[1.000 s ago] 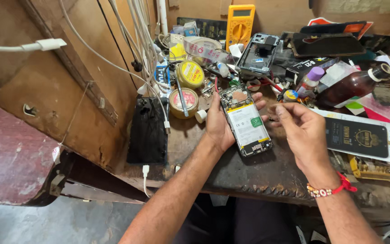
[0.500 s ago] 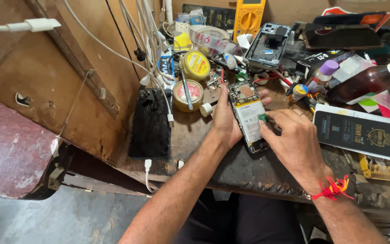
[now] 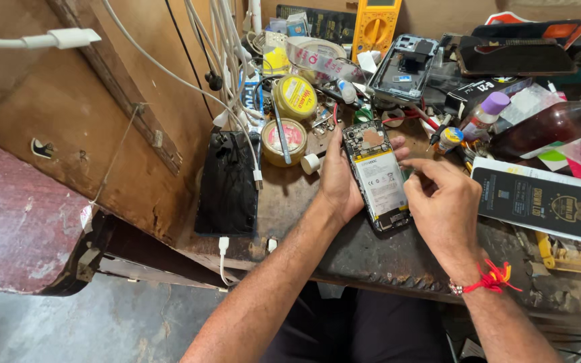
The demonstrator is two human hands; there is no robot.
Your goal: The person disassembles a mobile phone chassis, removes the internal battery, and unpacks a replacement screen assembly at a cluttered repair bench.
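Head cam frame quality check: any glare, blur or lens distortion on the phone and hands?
Head view: sharp on the opened phone and both hands, left hand and right hand; no motion blur. Soft, even light with faint shadows on the bench; mild sheen on the brown bottle. Wide-angle lens bends the wooden panel and white cables at the left edge.

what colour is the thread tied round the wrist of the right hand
Red, with a little orange: the thread shows best in the head view, just below the right hand.
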